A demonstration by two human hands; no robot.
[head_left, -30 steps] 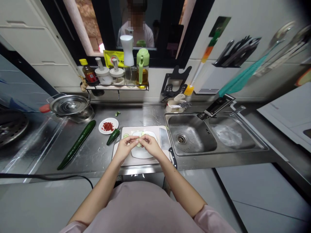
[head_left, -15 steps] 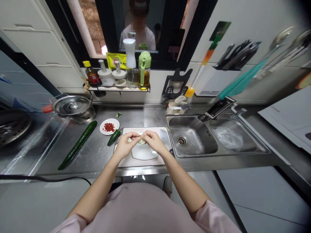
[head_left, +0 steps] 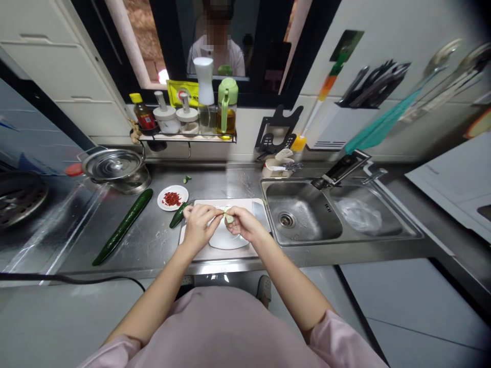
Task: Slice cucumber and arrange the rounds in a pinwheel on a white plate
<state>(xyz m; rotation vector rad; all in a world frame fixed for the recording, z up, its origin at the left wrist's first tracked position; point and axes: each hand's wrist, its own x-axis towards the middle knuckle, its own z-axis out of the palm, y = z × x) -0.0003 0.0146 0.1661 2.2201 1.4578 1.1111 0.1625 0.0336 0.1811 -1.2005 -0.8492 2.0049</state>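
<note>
Over the white plate [head_left: 229,242], a small pale green piece that looks like a thin cucumber slice [head_left: 229,217] is held between both hands. My right hand [head_left: 245,223] pinches it in bent fingers. From the other side my left hand [head_left: 200,225] has thumb and forefinger closed at its edge, partly hiding it. Under the plate lies a pale cutting board [head_left: 251,254], with a broad knife blade [head_left: 259,213] along its right side. A cut piece of cucumber [head_left: 177,216] rests just left of the board, near my left fingers.
A small dish [head_left: 162,202] of chopped red bits sits behind the cut cucumber. A long whole cucumber [head_left: 123,227] lies to the left, before a lidded steel pot [head_left: 132,181]. The double sink [head_left: 307,217] is on the right. Bottles stand on a wall rack [head_left: 184,138].
My right hand has turned, so the pale slice shows more in its fingers. My left hand's outer fingers have lifted and spread leftward, while both hands stay over the plate.
</note>
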